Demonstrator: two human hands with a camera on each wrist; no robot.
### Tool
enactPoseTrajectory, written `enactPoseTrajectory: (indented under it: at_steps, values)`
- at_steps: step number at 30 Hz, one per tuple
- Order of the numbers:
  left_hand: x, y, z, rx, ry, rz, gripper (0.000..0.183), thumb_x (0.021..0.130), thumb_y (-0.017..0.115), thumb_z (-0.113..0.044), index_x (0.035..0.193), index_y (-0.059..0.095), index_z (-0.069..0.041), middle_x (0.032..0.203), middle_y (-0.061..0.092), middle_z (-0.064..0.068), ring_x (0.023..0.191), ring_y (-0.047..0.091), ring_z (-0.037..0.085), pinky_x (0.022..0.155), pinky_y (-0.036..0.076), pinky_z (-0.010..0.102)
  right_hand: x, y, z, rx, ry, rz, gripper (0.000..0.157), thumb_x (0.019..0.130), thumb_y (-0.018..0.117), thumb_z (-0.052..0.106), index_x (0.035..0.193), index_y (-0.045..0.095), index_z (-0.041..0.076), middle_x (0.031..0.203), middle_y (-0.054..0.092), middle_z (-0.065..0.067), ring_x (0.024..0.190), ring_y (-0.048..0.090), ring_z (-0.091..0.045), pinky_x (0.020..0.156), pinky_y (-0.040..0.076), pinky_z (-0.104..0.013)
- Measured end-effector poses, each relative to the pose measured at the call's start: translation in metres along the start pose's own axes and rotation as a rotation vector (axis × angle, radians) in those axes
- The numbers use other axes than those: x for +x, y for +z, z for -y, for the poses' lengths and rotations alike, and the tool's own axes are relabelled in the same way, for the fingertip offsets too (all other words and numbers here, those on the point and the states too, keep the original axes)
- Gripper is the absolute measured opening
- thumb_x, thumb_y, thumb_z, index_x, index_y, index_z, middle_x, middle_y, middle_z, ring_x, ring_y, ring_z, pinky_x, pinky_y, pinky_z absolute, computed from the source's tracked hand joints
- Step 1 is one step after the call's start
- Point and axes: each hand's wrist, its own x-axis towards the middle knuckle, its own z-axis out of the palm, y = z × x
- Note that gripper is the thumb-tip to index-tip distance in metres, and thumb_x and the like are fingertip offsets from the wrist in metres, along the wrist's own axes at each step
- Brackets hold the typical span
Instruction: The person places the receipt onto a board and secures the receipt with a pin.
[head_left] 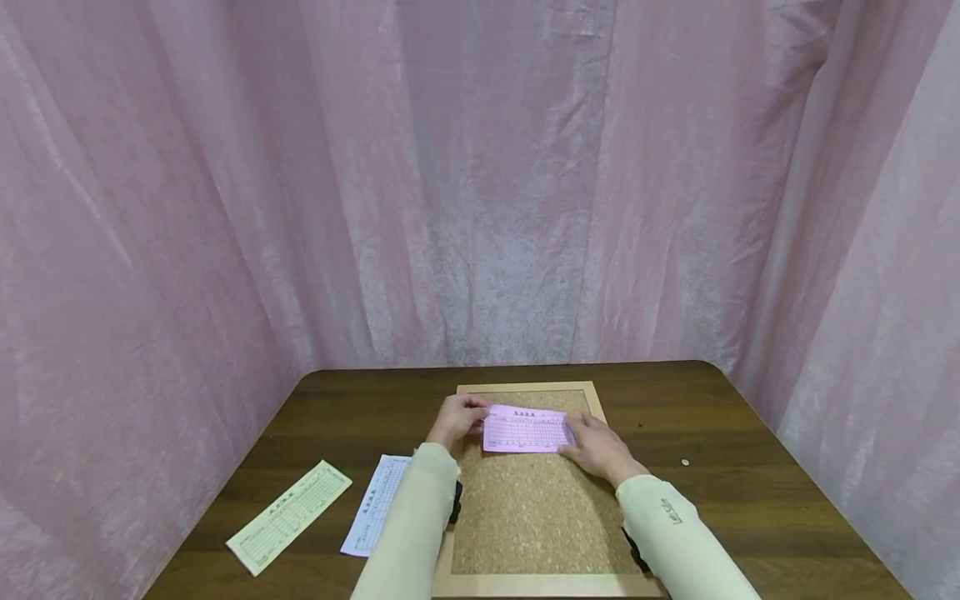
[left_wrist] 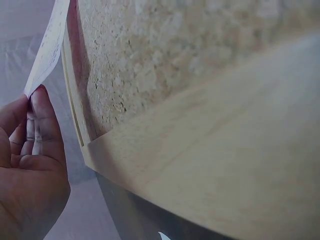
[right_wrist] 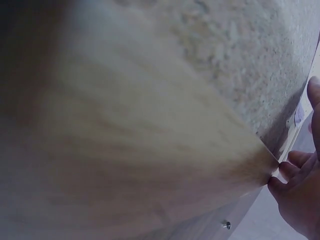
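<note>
A pink printed form slip lies across the upper part of a cork board with a pale wooden frame. My left hand pinches the slip's left edge between thumb and fingers. In the left wrist view that edge of the form slip is lifted off the cork and bends slightly. My right hand is spread at the slip's right edge, its thumb by the lower corner. The right wrist view shows the fingertips touching the wooden frame, with the thumb over the paper.
Left of the board lie a light green form slip and a pale blue form slip, the latter partly hidden by my left sleeve. A small pin sits on the dark wooden table at the right. Pink curtains hang behind.
</note>
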Motion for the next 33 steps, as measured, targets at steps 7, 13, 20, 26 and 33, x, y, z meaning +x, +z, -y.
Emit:
enactPoseTrajectory:
  at_steps: [7, 13, 20, 26, 33]
  values:
    - [-0.0001, 0.0025, -0.0013, -0.004, 0.01, -0.002, 0.012, 0.094, 0.062, 0.004, 0.103, 0.068, 0.009, 0.09, 0.067, 0.015, 0.069, 0.062, 0.017, 0.069, 0.059, 0.036, 0.0016, 0.0032, -0.0023, -0.049, -0.015, -0.001, 0.054, 0.099, 0.061, 0.028, 0.144, 0.049, 0.002, 0.146, 0.037, -0.037, 0.137, 0.033, -0.051, 0.109, 0.029, -0.061]
    - [-0.0013, 0.005, -0.0013, 0.001, 0.014, -0.011, 0.012, 0.093, 0.06, 0.007, 0.102, 0.067, 0.01, 0.091, 0.066, 0.018, 0.072, 0.063, 0.023, 0.072, 0.059, 0.041, 0.002, 0.0043, -0.0022, -0.068, -0.015, -0.002, 0.052, 0.099, 0.06, 0.027, 0.143, 0.051, 0.001, 0.145, 0.039, -0.037, 0.138, 0.033, -0.05, 0.11, 0.028, -0.059]
    - [0.0001, 0.0077, 0.0014, 0.017, 0.019, -0.029, 0.013, 0.091, 0.06, 0.009, 0.103, 0.068, 0.01, 0.094, 0.067, 0.02, 0.081, 0.066, 0.033, 0.072, 0.058, 0.041, 0.0029, 0.0035, -0.0002, -0.109, 0.015, 0.033, 0.052, 0.1, 0.059, 0.03, 0.143, 0.052, 0.002, 0.147, 0.038, -0.034, 0.14, 0.031, -0.048, 0.112, 0.027, -0.056]
    - [0.0021, 0.0087, 0.0036, 0.005, 0.033, -0.054, 0.018, 0.09, 0.058, 0.014, 0.106, 0.066, 0.012, 0.095, 0.065, 0.016, 0.089, 0.065, 0.037, 0.07, 0.058, 0.037, 0.0045, 0.0046, 0.0003, -0.121, 0.023, 0.051, 0.051, 0.101, 0.058, 0.031, 0.142, 0.052, 0.002, 0.149, 0.037, -0.033, 0.141, 0.03, -0.047, 0.113, 0.025, -0.055]
    - [0.0024, 0.009, 0.0036, -0.01, 0.041, -0.066, 0.023, 0.089, 0.06, 0.015, 0.112, 0.062, 0.015, 0.097, 0.066, 0.017, 0.087, 0.064, 0.031, 0.075, 0.057, 0.04, 0.0048, 0.0062, -0.0011, -0.146, 0.02, 0.044, 0.05, 0.101, 0.057, 0.031, 0.142, 0.053, 0.002, 0.148, 0.038, -0.033, 0.14, 0.031, -0.047, 0.114, 0.025, -0.054]
